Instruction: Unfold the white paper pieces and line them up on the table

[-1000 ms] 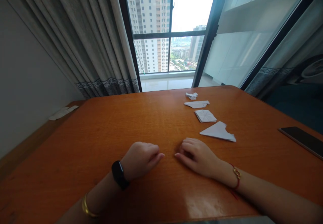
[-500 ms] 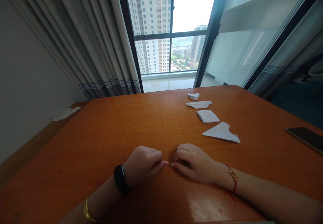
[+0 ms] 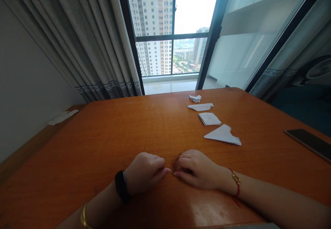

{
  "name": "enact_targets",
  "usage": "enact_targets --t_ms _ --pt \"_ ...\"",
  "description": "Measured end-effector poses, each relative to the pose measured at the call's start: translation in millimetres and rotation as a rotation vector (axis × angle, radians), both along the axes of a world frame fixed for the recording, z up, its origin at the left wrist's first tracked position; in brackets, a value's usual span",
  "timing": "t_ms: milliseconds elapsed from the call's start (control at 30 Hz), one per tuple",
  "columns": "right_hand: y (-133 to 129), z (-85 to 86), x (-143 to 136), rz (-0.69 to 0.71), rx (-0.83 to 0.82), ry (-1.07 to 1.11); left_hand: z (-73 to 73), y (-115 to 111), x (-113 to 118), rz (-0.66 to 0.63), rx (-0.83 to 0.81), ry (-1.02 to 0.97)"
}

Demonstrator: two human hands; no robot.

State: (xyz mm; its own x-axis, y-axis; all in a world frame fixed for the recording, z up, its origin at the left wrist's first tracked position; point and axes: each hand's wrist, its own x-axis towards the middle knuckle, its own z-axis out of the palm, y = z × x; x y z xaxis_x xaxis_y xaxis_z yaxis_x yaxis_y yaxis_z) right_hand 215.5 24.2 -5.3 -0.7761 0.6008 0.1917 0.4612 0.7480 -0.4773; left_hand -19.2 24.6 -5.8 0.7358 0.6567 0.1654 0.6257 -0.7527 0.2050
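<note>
My left hand (image 3: 146, 171) rests on the wooden table (image 3: 124, 125) in a loose fist, thumb pointing right, with nothing seen in it. Just right of it, a small gap away, my right hand (image 3: 198, 168) lies with its fingers curled under and no object showing. Beyond the right hand is a folded white paper plane (image 3: 223, 134), the nearest of the paper pieces. Behind it lie a folded paper square (image 3: 209, 119), a long flat folded paper (image 3: 201, 107) and a small crumpled-looking paper fold (image 3: 195, 99). Neither hand touches any of them.
A dark phone (image 3: 311, 140) lies near the table's right edge. White paper (image 3: 62, 117) sits on a ledge past the left edge. A grey curtain (image 3: 103, 50) and a window stand behind the table. Part of a grey object (image 3: 253, 226) shows at the bottom edge.
The view has shifted slightly, so the table things appear a little further left. Both hands stay in the same pose, and the papers have not moved on the table.
</note>
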Motion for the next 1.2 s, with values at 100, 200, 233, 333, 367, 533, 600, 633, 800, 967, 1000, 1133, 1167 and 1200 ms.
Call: enact_targets --t_ms 100,200,233,333,367,533,600,633,800,967,1000,1133,1167,1200 --pt "0.8 0.8 -0.6 0.013 -0.008 -0.013 -0.6 1.1 0.2 0.003 -0.002 0.004" --pt "1.3 1.9 -1.2 0.022 -0.015 -0.022 -1.1 1.5 0.2 0.001 -0.011 0.006" --pt "1.3 2.1 -1.4 0.021 -0.016 -0.023 -1.1 1.4 0.2 -0.002 -0.016 0.005" --pt "0.8 2.0 -1.5 0.019 -0.023 -0.027 -1.1 0.9 0.4 -0.003 -0.021 0.005" --pt "0.7 1.8 -1.4 0.020 -0.025 -0.028 -1.0 0.7 0.5 -0.001 -0.019 0.006" --pt "1.4 0.4 -1.2 0.025 -0.026 -0.034 -1.7 -0.1 1.2 0.004 -0.006 0.009" --pt "1.8 0.1 -1.2 0.025 -0.026 -0.033 -1.9 -0.3 1.6 0.002 -0.005 0.004" --pt "1.9 0.0 -1.1 0.024 -0.026 -0.032 -1.9 -0.3 1.7 0.001 -0.006 0.003" --pt "1.1 0.2 -0.4 0.023 -0.030 -0.036 -1.0 -0.2 1.7 0.005 -0.004 0.000" --pt "0.7 1.6 -0.2 0.025 -0.024 -0.046 -0.4 -0.4 2.0 0.005 -0.003 0.002" --pt "0.6 1.7 -0.2 0.026 -0.021 -0.046 -0.2 -0.5 2.2 0.006 -0.001 0.003" --pt "0.3 1.9 -0.2 0.023 -0.022 -0.047 0.7 -1.0 2.9 0.007 0.000 0.012" --pt "0.2 2.0 -0.1 0.023 -0.025 -0.047 0.8 -1.1 3.0 0.006 -0.001 0.015" --pt "0.1 2.1 -0.1 0.024 -0.029 -0.046 0.9 -1.2 3.1 0.007 -0.002 0.019"
